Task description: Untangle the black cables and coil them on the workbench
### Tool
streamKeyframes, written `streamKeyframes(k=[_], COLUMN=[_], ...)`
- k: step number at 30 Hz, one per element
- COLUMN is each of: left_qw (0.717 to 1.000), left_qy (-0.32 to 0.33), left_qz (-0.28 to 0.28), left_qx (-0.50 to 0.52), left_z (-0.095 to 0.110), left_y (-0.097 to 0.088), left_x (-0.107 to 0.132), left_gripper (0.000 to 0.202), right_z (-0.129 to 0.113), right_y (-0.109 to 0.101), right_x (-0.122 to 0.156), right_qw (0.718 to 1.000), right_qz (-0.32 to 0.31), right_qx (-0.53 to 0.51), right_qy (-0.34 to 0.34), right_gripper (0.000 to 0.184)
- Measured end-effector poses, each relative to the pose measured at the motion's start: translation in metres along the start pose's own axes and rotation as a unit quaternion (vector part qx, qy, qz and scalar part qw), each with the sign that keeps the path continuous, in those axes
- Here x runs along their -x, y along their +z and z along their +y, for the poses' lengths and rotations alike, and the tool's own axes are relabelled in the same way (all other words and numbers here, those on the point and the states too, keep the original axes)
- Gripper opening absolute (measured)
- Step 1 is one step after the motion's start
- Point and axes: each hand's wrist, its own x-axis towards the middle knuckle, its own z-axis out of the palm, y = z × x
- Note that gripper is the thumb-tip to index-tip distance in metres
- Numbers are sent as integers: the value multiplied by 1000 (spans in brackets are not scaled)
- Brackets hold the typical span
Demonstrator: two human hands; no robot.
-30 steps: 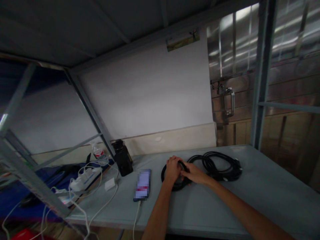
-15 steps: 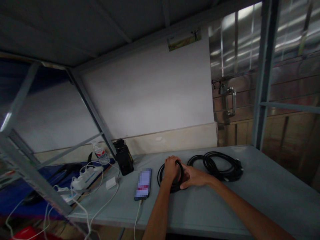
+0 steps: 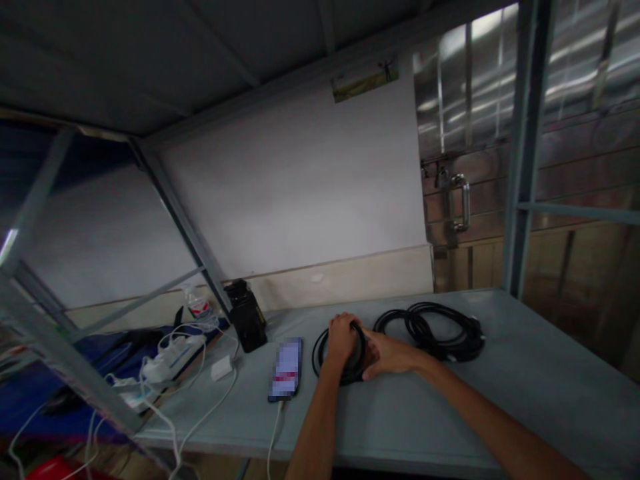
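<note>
A small coil of black cable [image 3: 320, 348] lies on the grey table [image 3: 500, 393], in the middle. My left hand [image 3: 342, 339] is closed over the right part of this coil, fingers curled around the strands. My right hand [image 3: 389, 353] presses against the same coil from the right, fingers bent onto the cable beside the left hand. A second, larger bundle of black cable [image 3: 440, 331] lies just to the right, apart from both hands.
A phone [image 3: 287, 369] with a lit screen lies left of the coil, a white cord running off the front edge. A black boxy device [image 3: 245, 315] stands behind it. A white power strip [image 3: 167, 352], chargers and a bottle [image 3: 199, 305] sit at left. Metal frame posts [image 3: 525, 147] stand around.
The small coil has shifted slightly left under my hands and tightened. My right hand drew in closer to the left hand on the cable. The large bundle stayed put.
</note>
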Motion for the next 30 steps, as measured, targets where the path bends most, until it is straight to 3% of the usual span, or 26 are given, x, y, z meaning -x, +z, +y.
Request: streamKeyframes(k=[7,15,30], left_qw=[996,988,989], left_qy=[45,37,44], left_qz=[-29,-42,-49], left_qx=[71,143,134], left_z=[10,19,21], left_y=[-3,-10,-12], left_x=[1,1,1], left_gripper=[45,42,43], right_z=[-7,-1,4], right_y=[-1,-1,-4], right_x=[0,-2,-4], right_qw=[996,990,985], right_qz=[48,91,98], right_qx=[66,111,140], right_qy=[-21,-14,-12], right_gripper=[88,62,69])
